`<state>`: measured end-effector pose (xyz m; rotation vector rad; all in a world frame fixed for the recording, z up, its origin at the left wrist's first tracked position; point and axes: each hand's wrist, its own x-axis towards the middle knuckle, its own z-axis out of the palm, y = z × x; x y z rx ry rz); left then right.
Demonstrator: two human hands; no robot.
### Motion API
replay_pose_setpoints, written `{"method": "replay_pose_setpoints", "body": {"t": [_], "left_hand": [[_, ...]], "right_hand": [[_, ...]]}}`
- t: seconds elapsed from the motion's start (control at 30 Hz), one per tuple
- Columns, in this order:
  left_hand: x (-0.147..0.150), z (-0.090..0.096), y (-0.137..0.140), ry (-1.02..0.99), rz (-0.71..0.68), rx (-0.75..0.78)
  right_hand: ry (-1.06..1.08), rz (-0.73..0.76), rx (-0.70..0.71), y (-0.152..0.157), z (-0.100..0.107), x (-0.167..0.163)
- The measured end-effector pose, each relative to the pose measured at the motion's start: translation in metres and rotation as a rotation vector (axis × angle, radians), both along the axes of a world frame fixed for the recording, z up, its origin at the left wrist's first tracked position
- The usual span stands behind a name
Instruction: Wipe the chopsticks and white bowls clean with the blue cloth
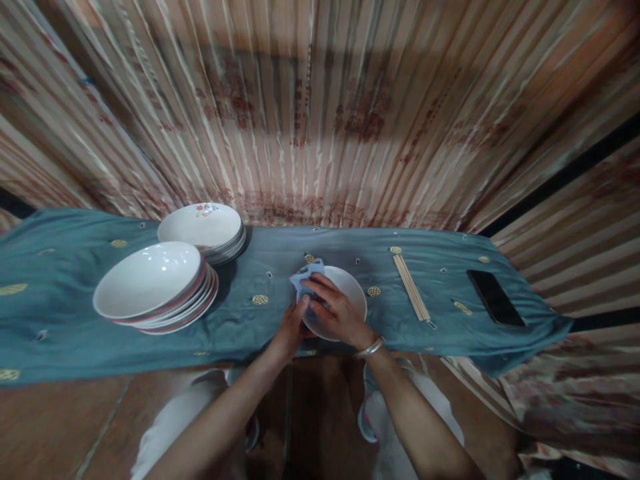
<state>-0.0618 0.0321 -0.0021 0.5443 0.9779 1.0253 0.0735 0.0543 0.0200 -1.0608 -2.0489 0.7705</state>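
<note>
A white bowl rests on the cloth-covered table in front of me, near its front edge. My left hand grips the bowl's left rim, thumb on the inside and fingers hidden beneath. My right hand reaches over the bowl and presses a light blue cloth against the rim at the upper left. Part of the cloth sticks out past the rim. A silver bracelet circles my right wrist.
Left of me stands a stack of large white bowls with red edges, and behind it a stack of flower-patterned plates. To the right lie several wooden chopsticks and a black phone. A pleated curtain hangs behind the table.
</note>
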Motion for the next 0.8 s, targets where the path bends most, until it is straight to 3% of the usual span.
{"method": "replay_pose_setpoints", "body": {"t": [0.17, 0.27, 0.37, 0.57, 0.7, 0.8], "left_hand": [[-0.007, 0.0, 0.003, 0.02, 0.06, -0.033], [-0.011, 0.0, 0.005, 0.036, 0.112, -0.011], [-0.014, 0.001, 0.005, 0.028, 0.133, 0.041], [-0.013, -0.001, 0.003, 0.069, 0.143, 0.051], [-0.009, -0.003, 0.001, 0.06, 0.083, 0.027], [-0.006, -0.004, 0.0, 0.038, 0.034, -0.005]], "right_hand": [[0.099, 0.261, -0.183, 0.0, 0.009, 0.003], [-0.018, 0.321, -0.27, -0.003, 0.017, 0.011], [-0.254, 0.227, -0.227, -0.009, 0.023, 0.019], [-0.691, -0.168, 0.036, -0.017, 0.021, 0.019], [-0.658, -0.326, 0.184, -0.013, 0.014, 0.017], [-0.508, -0.333, 0.246, -0.008, 0.011, 0.016]]}}
